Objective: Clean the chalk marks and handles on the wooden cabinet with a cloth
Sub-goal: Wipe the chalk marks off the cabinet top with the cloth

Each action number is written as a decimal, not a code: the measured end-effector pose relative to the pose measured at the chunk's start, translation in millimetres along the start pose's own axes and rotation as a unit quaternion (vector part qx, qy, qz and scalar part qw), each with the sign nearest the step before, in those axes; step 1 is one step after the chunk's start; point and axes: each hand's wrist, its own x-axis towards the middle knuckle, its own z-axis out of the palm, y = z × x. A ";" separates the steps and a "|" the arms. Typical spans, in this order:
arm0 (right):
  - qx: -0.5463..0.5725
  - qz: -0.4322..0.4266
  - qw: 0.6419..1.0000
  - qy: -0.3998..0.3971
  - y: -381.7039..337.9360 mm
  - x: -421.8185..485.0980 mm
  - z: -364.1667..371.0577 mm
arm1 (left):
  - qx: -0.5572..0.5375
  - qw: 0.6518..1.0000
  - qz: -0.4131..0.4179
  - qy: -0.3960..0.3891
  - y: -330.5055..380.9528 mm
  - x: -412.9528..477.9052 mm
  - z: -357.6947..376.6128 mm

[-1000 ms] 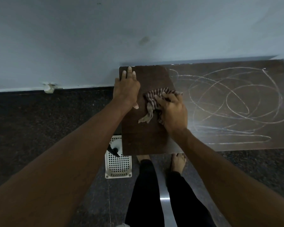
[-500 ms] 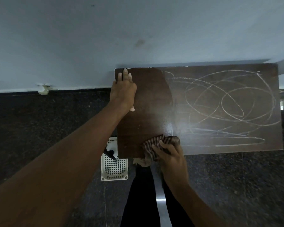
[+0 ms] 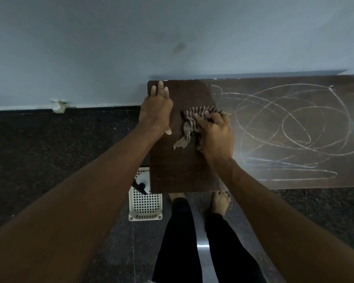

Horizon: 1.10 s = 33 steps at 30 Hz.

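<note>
We judge about a third done: the left end of the cabinet [image 3: 182, 172] is wiped dark, chalk marks [image 3: 294, 127] cover the rest, and the handles are unseen. Our left hand [image 3: 155, 111] presses flat on its far-left corner. Our right hand [image 3: 217, 135] grips the cloth [image 3: 189, 127] left of its middle.

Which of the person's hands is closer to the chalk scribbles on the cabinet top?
Right. The right hand, gripping the striped cloth, is at the left edge of the chalk scribbles. The left hand rests flat farther off, near the far-left corner of the cabinet top.
</note>
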 end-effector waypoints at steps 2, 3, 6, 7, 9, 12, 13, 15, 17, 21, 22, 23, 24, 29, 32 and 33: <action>-0.008 0.001 1.000 0.002 -6.0 -8.4 1.2 | 0.002 1.000 -0.001 0.002 -0.2 1.1 1.7; -0.010 -0.008 1.000 -0.002 -9.5 -14.6 2.0 | 0.003 1.000 0.000 0.008 -0.8 1.6 2.8; -0.003 -0.048 0.998 -0.043 -25.5 -43.0 6.7 | 0.003 1.000 0.006 0.019 -3.0 2.3 4.0; -0.001 -0.058 0.997 -0.056 -32.7 -55.6 8.2 | 0.000 1.000 0.009 0.012 -3.7 2.5 2.9; 0.013 -0.081 0.994 -0.079 -46.4 -83.6 11.5 | -0.003 1.000 0.013 -0.006 -3.9 2.1 -0.8; 0.053 -0.119 0.986 -0.102 -53.7 -127.1 21.1 | -0.002 1.000 0.014 -0.003 -4.5 0.8 -1.9; 0.064 -0.125 0.984 -0.105 -50.7 -139.9 23.4 | 0.001 1.000 0.018 0.000 -4.9 0.4 -1.6; 0.068 -0.115 0.985 -0.111 -38.9 -159.4 25.1 | 0.005 1.000 0.028 -0.004 -7.1 1.2 -1.1; 0.063 -0.086 0.990 -0.096 -22.1 -165.6 23.4 | 0.001 0.999 0.035 -0.011 -10.7 2.4 -1.4; 0.068 -0.021 0.996 -0.060 7.6 -138.0 13.7 | 0.002 0.999 0.039 -0.011 -13.5 3.3 -0.7; 0.060 -0.015 0.997 -0.050 12.0 -124.9 10.6 | 0.002 0.999 0.039 -0.010 -14.1 3.2 -0.6; 0.052 -0.010 0.998 -0.038 14.4 -110.2 8.2 | 0.008 0.999 0.039 -0.006 -14.6 3.0 -0.3; 0.051 -0.001 0.998 -0.027 14.4 -94.6 6.6 | 0.016 0.999 0.042 0.004 -16.1 3.2 -0.1; 0.064 0.069 0.996 0.002 -16.2 -46.1 4.8 | 0.034 0.998 0.054 0.029 -23.9 6.8 -4.3; 0.050 0.041 0.997 -0.038 -38.5 -56.0 3.9 | 0.037 0.998 0.047 0.028 -21.7 8.1 -4.7; 0.045 0.012 0.997 -0.057 -44.0 -63.6 3.8 | 0.035 0.998 0.044 0.027 -20.4 8.0 -4.3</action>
